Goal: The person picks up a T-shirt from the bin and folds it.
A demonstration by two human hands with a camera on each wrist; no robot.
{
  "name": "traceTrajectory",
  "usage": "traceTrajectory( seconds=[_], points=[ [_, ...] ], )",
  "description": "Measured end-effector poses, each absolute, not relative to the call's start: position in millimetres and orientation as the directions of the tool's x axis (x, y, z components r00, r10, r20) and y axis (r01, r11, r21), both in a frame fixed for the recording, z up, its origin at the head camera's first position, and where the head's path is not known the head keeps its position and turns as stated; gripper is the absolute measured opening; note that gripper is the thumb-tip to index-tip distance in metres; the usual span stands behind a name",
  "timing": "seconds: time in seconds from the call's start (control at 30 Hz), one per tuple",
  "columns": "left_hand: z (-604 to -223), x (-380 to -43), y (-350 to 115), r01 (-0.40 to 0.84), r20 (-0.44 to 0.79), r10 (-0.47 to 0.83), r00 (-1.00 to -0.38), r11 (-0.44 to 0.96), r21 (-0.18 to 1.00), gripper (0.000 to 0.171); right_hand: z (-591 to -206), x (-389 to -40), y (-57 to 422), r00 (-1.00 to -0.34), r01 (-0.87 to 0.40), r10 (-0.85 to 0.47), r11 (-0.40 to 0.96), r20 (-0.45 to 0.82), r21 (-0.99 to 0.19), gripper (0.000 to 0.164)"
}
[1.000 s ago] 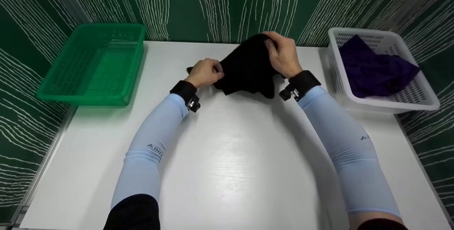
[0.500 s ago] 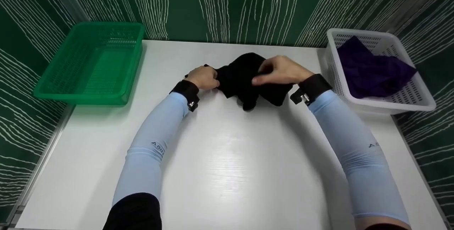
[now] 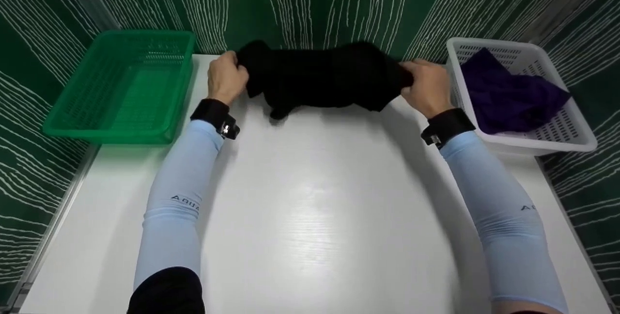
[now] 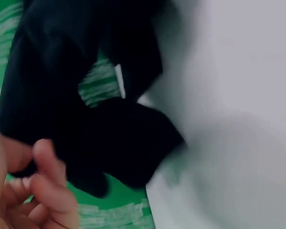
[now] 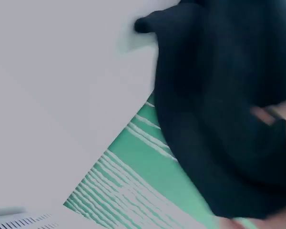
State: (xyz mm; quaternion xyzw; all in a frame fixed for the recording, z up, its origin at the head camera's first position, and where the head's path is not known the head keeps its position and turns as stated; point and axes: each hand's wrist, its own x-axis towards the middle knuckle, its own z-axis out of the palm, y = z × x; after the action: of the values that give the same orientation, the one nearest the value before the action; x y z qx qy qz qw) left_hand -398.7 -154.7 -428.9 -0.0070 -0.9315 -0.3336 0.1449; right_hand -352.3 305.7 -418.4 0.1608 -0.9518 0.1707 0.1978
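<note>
A black cloth, perhaps a garment, is stretched sideways between both hands at the back of the white table. My left hand pinches its left end; in the left wrist view the thumb and fingers close on the dark fabric, whose loose corners hang down. At the other end my right hand grips the cloth, its fingers partly hidden by fabric. In the right wrist view the cloth is blurred and covers much of that hand. The kind of garment cannot be told.
On the left stands a green plastic basket with nothing visible inside. A white basket at the right holds a purple cloth; my right hand is close to its near side. A green patterned wall borders the white table behind.
The bunched black cloth has been drawn out wide and lifted. My left hand moved left and my right hand moved right, first letting go of the top and regripping farther along.
</note>
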Motion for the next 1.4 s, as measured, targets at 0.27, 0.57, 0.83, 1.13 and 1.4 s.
traceTrajectory(
  seconds=[0.27,0.57,0.83,1.13,1.4],
  points=[
    [-426,-392,-166,0.044,0.200,-0.121,-0.972,0.746,0.665,0.017,-426,-346,291,-0.784,-0.522,-0.612,0.556,0.105,-0.647,0.043],
    [-460,-379,-114,0.129,-0.159,0.223,-0.962,0.881,0.456,0.075,-443,-327,232,-0.605,-0.338,-0.692,0.670,-0.393,-0.661,0.022],
    [-468,-387,-117,0.102,0.101,0.055,-0.993,0.826,0.555,0.030,-448,-320,246,-0.762,-0.194,-0.471,0.821,-0.445,-0.536,0.039],
    [-443,-395,-164,-0.052,-0.059,-0.103,-0.993,-0.068,0.996,0.037,-440,-336,288,-0.839,-0.205,-0.260,0.965,-0.477,-0.166,0.105],
    [-443,-382,-187,-0.382,-0.376,0.142,-0.916,-0.020,0.924,0.059,-445,-338,288,-0.931,-0.130,-0.152,0.988,-0.332,-0.087,0.097]
  ],
)
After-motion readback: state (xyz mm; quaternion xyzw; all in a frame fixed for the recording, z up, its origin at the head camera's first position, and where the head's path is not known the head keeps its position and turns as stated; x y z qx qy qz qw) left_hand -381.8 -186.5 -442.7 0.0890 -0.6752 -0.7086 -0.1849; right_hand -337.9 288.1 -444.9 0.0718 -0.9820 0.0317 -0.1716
